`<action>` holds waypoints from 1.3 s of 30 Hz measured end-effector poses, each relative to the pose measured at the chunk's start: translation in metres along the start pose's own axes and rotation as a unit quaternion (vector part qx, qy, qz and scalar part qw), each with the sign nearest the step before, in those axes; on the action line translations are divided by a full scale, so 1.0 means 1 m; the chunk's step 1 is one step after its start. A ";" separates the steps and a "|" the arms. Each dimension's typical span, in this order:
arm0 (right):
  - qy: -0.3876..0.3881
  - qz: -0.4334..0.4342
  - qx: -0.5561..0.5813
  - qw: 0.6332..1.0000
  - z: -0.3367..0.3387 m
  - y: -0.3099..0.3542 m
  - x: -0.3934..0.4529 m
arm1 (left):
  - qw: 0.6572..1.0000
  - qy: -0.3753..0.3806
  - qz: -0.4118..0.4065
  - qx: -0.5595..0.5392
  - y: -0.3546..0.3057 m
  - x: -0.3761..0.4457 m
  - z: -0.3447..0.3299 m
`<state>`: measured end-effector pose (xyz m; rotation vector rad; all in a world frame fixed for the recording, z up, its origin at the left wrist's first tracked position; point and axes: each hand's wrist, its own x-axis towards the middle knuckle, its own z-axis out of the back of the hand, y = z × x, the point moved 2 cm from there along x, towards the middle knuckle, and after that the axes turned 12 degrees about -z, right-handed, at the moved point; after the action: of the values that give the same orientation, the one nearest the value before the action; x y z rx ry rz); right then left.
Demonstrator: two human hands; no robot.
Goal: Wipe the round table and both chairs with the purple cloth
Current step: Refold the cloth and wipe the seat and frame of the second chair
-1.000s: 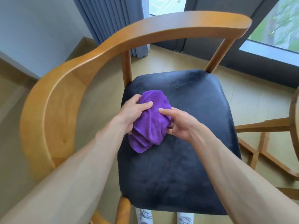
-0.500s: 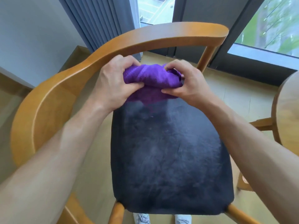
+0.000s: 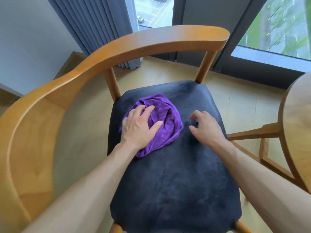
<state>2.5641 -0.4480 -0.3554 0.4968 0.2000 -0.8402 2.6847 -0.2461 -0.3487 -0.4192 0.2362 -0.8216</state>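
Grey-blue curtains (image 3: 101, 27) hang beside a dark-framed window (image 3: 198, 31) above a beige floor (image 3: 235, 101), with a pale wall (image 3: 30, 39) at left.

The scene is lit brightly and evenly by daylight admitted through the window (image 3: 276, 26) at the far right. No hard shadows are cast; only a soft dark patch is seen on the dark seat (image 3: 176, 174) under the right hand (image 3: 206, 126). A mild sheen is carried by the wooden chair rail (image 3: 151, 42). Straight lines are bowed by the wide-angle lens, most strongly toward the edges. Slight motion blur is noticed on the near forearms and on the round table (image 3: 297, 118) at the right edge.
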 end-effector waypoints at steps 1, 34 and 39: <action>0.001 0.001 -0.004 1.000 -0.002 0.000 0.000 | 0.999 0.030 0.013 0.022 -0.005 0.009 -0.013; 0.003 -0.082 0.171 0.982 0.028 -0.058 0.054 | 0.968 -0.053 0.220 0.109 -0.011 0.154 -0.043; -0.032 -0.145 0.262 0.954 0.039 -0.067 0.053 | 0.990 0.009 -0.053 0.132 -0.170 0.118 -0.121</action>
<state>2.5474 -0.5397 -0.3632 0.9511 -0.0165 -1.2022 2.6074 -0.4702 -0.3856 -0.1770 0.1199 -0.9482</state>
